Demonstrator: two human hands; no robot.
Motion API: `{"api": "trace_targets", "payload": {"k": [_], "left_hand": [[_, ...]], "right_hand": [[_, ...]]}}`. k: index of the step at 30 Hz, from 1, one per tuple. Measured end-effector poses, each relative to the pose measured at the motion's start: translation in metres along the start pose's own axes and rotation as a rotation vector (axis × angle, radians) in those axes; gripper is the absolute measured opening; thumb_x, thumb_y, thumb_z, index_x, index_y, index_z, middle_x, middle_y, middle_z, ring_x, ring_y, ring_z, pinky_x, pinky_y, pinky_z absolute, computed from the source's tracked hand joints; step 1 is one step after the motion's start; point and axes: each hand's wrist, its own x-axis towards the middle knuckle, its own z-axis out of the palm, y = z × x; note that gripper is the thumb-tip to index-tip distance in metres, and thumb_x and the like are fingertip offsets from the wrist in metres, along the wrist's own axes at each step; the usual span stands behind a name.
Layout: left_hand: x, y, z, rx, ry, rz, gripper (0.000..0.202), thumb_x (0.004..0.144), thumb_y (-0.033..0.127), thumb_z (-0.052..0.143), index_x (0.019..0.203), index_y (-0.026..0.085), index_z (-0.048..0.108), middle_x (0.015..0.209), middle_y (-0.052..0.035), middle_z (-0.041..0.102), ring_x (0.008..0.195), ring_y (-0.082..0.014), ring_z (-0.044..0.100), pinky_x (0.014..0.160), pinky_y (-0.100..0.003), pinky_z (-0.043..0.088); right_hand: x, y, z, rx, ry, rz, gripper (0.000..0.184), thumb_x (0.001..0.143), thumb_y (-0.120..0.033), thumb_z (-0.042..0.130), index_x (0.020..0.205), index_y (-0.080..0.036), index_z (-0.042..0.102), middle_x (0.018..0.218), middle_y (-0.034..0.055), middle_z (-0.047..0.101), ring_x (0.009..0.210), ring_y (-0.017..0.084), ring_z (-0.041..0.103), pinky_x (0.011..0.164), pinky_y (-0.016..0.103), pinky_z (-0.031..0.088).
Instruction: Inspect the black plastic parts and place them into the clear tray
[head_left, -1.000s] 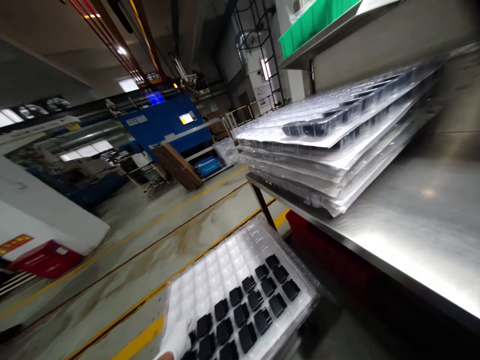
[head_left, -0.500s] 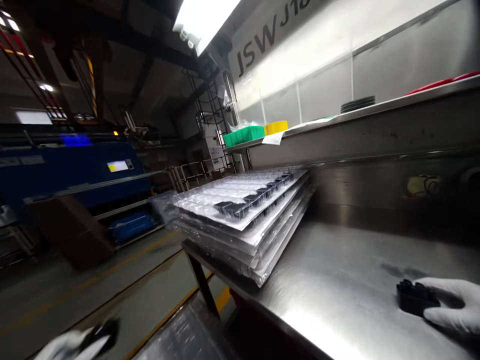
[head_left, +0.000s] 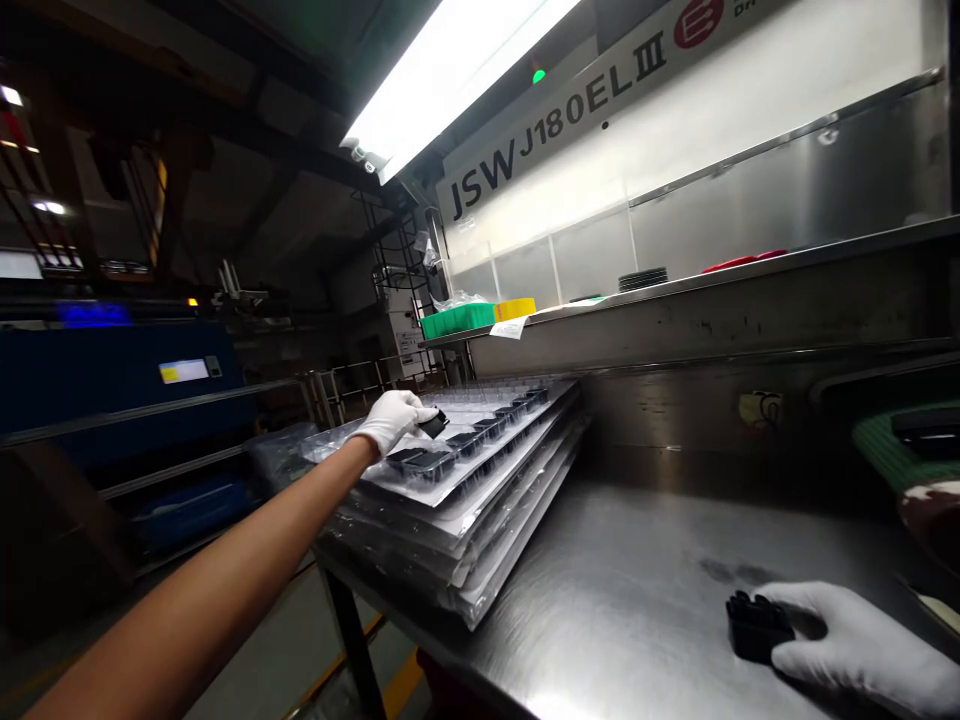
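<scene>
Left grip (head_left: 394, 420), white-gloved, is closed on a small black moulded part (head_left: 433, 424), pinched at its edge above the stack of clear blister trays (head_left: 480, 505). Right grip (head_left: 862, 645) lies against a second black part (head_left: 759, 626) on the stainless tabletop (head_left: 600, 610), right of the stack; whether it clamps cannot be told. Further black parts (head_left: 450, 455) sit in rows in the top tray's pockets. The parts appear light and stiff; take them by the outer edges, with modest force. The thin trays are likely to flex and crack, so support them flat. Gloved fingers may slip on smooth plastic.
</scene>
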Motion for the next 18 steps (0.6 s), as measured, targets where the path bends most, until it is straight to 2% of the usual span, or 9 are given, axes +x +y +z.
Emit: {"api": "trace_targets", "payload": {"k": [2,5,9,12,14,15,16,18], "left_hand": [[0.005,-0.004,0.001,0.073,-0.055,-0.031,0.022,0.091,0.031,0.063,0.079,0.013,0.06,0.066,0.0047,0.057,0.051,-0.0077,0.053,0.049,-0.021,0.047],[0.006,-0.004,-0.003,0.163,-0.11,-0.001,0.024,0.09,0.032,0.064,0.076,0.013,0.059,0.06,0.0065,0.053,0.047,-0.0067,0.047,0.046,-0.02,0.043],[0.009,0.0,-0.001,0.208,-0.182,0.057,0.025,0.089,0.031,0.065,0.073,0.014,0.057,0.057,0.0079,0.049,0.045,-0.0068,0.046,0.045,-0.02,0.041],[0.012,0.002,0.0,0.239,-0.195,0.088,0.027,0.091,0.034,0.062,0.073,0.014,0.056,0.056,0.0075,0.049,0.047,-0.0081,0.048,0.047,-0.021,0.043],[0.011,0.004,-0.003,0.265,-0.153,0.154,0.028,0.092,0.039,0.059,0.08,0.013,0.06,0.066,0.0036,0.058,0.06,-0.0133,0.059,0.06,-0.029,0.051],[0.009,0.006,-0.005,0.271,-0.129,0.209,0.03,0.092,0.042,0.057,0.089,0.012,0.063,0.079,-0.0002,0.064,0.075,-0.0183,0.064,0.073,-0.036,0.054],[0.006,0.007,-0.006,0.27,-0.12,0.272,0.035,0.093,0.045,0.055,0.1,0.012,0.064,0.096,-0.0043,0.068,0.093,-0.0235,0.065,0.088,-0.043,0.051],[0.0,0.009,-0.006,0.252,-0.177,0.387,0.049,0.094,0.053,0.048,0.118,0.013,0.061,0.125,-0.0087,0.064,0.122,-0.0288,0.054,0.109,-0.049,0.037]], "right_hand": [[0.001,-0.001,-0.001,0.017,-0.039,0.022,0.017,0.058,-0.026,0.062,0.073,-0.019,0.066,0.064,0.0009,0.054,0.059,0.016,0.048,0.05,0.023,0.034],[0.002,-0.007,-0.004,0.043,-0.076,0.04,0.018,0.058,-0.022,0.06,0.074,-0.017,0.065,0.063,-0.0005,0.051,0.057,0.013,0.045,0.048,0.023,0.03],[-0.002,-0.016,-0.011,0.076,-0.086,-0.004,0.018,0.059,-0.016,0.058,0.076,-0.016,0.064,0.064,-0.0013,0.054,0.059,0.013,0.048,0.052,0.022,0.033],[-0.004,-0.019,-0.015,0.156,-0.115,0.032,0.021,0.059,-0.016,0.059,0.08,-0.016,0.064,0.064,-0.0018,0.054,0.057,0.012,0.049,0.051,0.021,0.034],[-0.004,-0.02,-0.016,0.167,-0.124,0.055,0.022,0.058,-0.015,0.06,0.079,-0.015,0.064,0.063,-0.0019,0.054,0.056,0.012,0.049,0.05,0.021,0.034],[-0.004,-0.021,-0.016,0.167,-0.124,0.057,0.022,0.058,-0.015,0.061,0.079,-0.015,0.064,0.063,-0.002,0.054,0.056,0.012,0.049,0.05,0.021,0.033],[-0.004,-0.021,-0.017,0.167,-0.128,0.054,0.02,0.058,-0.015,0.06,0.078,-0.015,0.063,0.063,-0.0021,0.053,0.056,0.012,0.048,0.05,0.021,0.033],[-0.005,-0.024,-0.017,0.168,-0.137,0.046,0.018,0.058,-0.014,0.059,0.076,-0.014,0.061,0.061,-0.0028,0.051,0.055,0.012,0.046,0.05,0.021,0.031]]}}
